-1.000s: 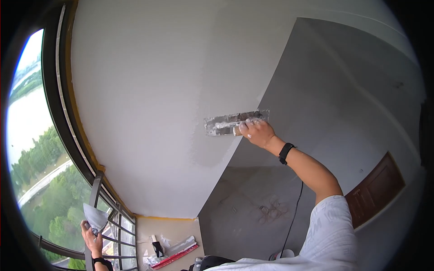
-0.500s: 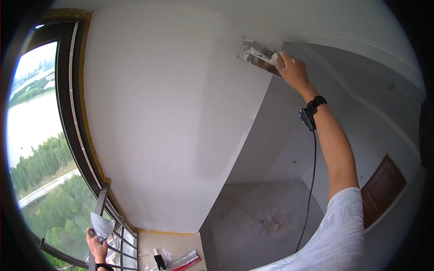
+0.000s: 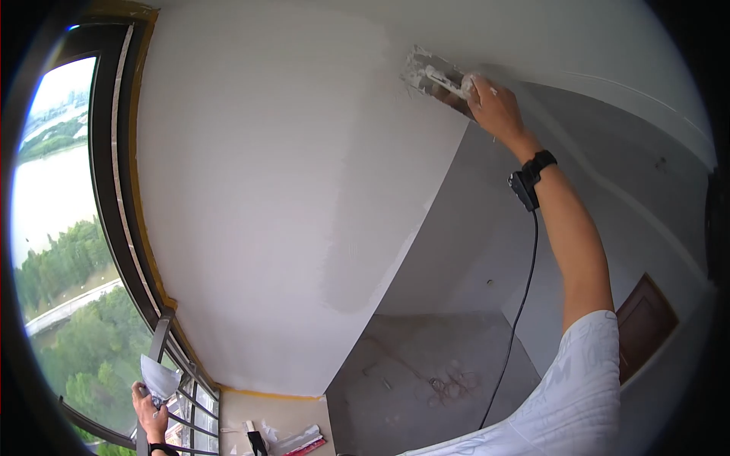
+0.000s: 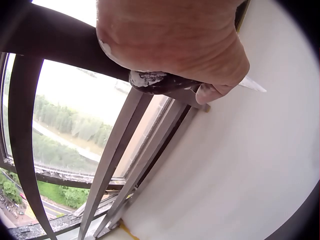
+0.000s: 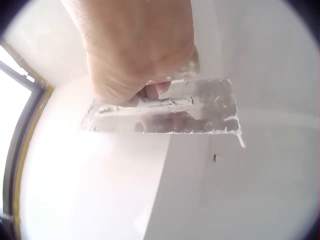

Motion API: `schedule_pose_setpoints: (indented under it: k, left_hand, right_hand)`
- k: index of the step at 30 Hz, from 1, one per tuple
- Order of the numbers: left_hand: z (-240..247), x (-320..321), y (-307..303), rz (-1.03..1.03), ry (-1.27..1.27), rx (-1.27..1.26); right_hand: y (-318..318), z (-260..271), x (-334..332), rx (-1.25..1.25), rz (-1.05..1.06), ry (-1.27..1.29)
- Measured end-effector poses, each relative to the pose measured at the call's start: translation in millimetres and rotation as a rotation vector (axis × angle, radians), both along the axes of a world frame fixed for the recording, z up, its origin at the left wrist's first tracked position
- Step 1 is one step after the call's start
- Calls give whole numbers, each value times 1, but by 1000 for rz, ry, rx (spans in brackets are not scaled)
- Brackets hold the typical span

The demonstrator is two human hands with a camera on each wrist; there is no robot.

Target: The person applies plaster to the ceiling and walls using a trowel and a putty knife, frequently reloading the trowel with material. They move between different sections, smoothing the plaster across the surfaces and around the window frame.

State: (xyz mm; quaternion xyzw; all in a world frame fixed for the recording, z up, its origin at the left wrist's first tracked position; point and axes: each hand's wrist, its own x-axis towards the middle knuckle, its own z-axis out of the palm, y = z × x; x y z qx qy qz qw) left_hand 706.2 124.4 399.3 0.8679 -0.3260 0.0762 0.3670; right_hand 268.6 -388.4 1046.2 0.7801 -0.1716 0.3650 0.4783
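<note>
My right hand (image 3: 496, 108) grips the handle of a plastering trowel (image 3: 420, 70) high on the white wall (image 3: 243, 197), near its top right corner. White plaster smears the steel blade (image 5: 215, 102), and a bead of it lines the lower edge in the right wrist view. A darker, wet-looking strip (image 3: 361, 228) runs down the wall below the trowel. Low at the left, beside the window rails, my left hand (image 3: 152, 418) holds a putty knife (image 3: 158, 375) with its wide blade pointing up. Its plaster-stained dark handle (image 4: 150, 80) shows under the palm in the left wrist view.
A dark-framed window (image 3: 114, 182) with metal rails (image 4: 117, 140) lines the left side, trees and a road outside. On the ledge (image 3: 234, 410) lie a black-and-white tool (image 3: 256, 439) and a red-edged blade (image 3: 304, 441). A black cable (image 3: 515, 327) hangs from my right wrist.
The trowel in my right hand has gone from mid-wall up to the wall's top corner, then shifted slightly. My left hand keeps holding the putty knife by the window. The head view has tilted upward.
</note>
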Motion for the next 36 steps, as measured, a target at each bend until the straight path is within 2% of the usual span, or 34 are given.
schedule_pose_setpoints:
  k: [4,5,7,8,9,10,13,15,16,18,20,23,25,29,31,32,34,35,36]
  left_hand:
    - [-4,0,-1,12,-59,4]
    - [-4,1,-1,24,-54,72]
    - [-8,4,0,33,-40,87]
    - [-12,6,-1,26,-38,78]
    - [-15,11,2,-14,-14,99]
    - [-21,14,6,-62,12,138]
    - [-46,29,8,-69,-92,100]
    - [-54,34,10,-81,-65,108]
    - [-55,33,9,-91,-56,115]
    - [-51,29,8,-51,-101,131]
    - [-50,29,8,-57,-71,135]
    - [-44,28,10,-118,-105,103]
    - [-34,23,6,-95,-79,129]
    - [-22,16,2,-80,-94,155]
    - [-20,15,0,-78,-91,155]
    - [-20,16,0,-77,-67,160]
    - [-22,15,1,-60,-93,142]
    - [-18,11,3,-64,-230,178]
    - [-15,6,-1,-65,-363,201]
  right_hand:
    - [-15,28,36,-92,-106,-14]
    - [-22,31,42,-82,-104,-33]
    - [-32,36,43,86,122,-42]
    - [-21,30,51,123,106,-26]
    - [0,23,57,196,-51,32]
    - [12,6,59,267,-221,97]
    - [3,-86,53,338,-335,283]
    - [13,-158,54,240,-250,429]
    - [12,-197,52,207,-104,448]
    - [7,-271,43,298,-91,505]
    - [3,-338,34,341,-155,556]
    - [-10,-425,18,366,-135,562]
    - [-18,-478,3,240,-88,573]
    - [-27,-587,-40,498,-264,566]
    - [-14,-605,-46,776,-430,542]
    - [-4,-610,-52,796,-409,515]
    - [24,-616,-65,658,-185,184]
    - [47,-610,-66,678,-183,170]
    - [67,-591,-66,914,-161,-97]
